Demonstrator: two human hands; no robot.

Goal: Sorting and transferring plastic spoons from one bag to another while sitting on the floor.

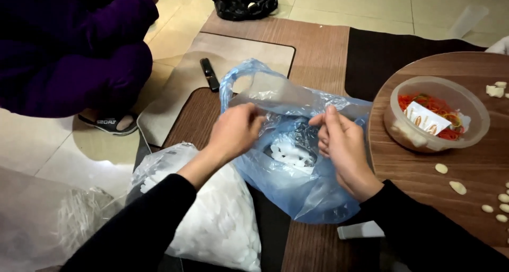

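Observation:
A blue plastic bag (pixel 297 187) lies in front of me with its mouth pulled apart, and small white pieces (pixel 289 154) show inside. My left hand (pixel 233 131) pinches the bag's left rim. My right hand (pixel 342 145) pinches the right rim. Both hands hold the opening wide. One blue handle loop (pixel 233 78) stands up behind my left hand.
A clear bag full of white pieces (pixel 222 219) lies at my left forearm. On a round wooden board (pixel 424 171) stands a clear tub (pixel 437 113) with rubber bands; loose white pieces (pixel 456 187) lie near it. A black remote (pixel 209 74), a black bag (pixel 244 2), a seated person in purple (pixel 69 49).

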